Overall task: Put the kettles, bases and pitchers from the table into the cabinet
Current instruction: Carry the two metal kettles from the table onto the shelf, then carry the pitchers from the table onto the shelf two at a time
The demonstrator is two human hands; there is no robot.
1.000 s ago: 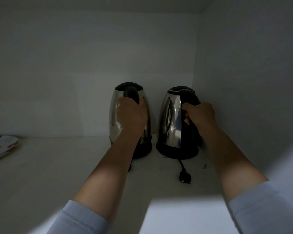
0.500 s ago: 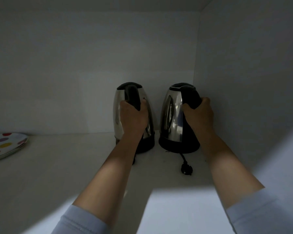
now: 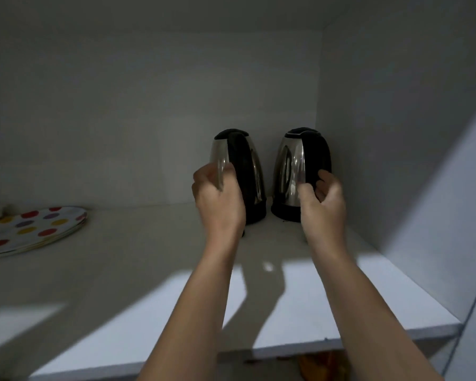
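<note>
Deep on the white cabinet shelf (image 3: 149,284) stand two rounded steel kettles, the left kettle (image 3: 248,171) and right kettle (image 3: 294,166), on black bases. Both hands, left hand (image 3: 217,199) and right hand (image 3: 324,204), hang loosely curled before them, gripping nothing. No lettering reads.

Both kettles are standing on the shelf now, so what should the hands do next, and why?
Probably pull both hands back out of the cabinet. The left kettle and right kettle stand upright on their bases at the back, and the left hand and right hand look open, off the handles.

A home kitchen cabinet: steel kettles (image 3: 238,171) and spotted plates (image 3: 33,229) share a white shelf (image 3: 149,270).
</note>
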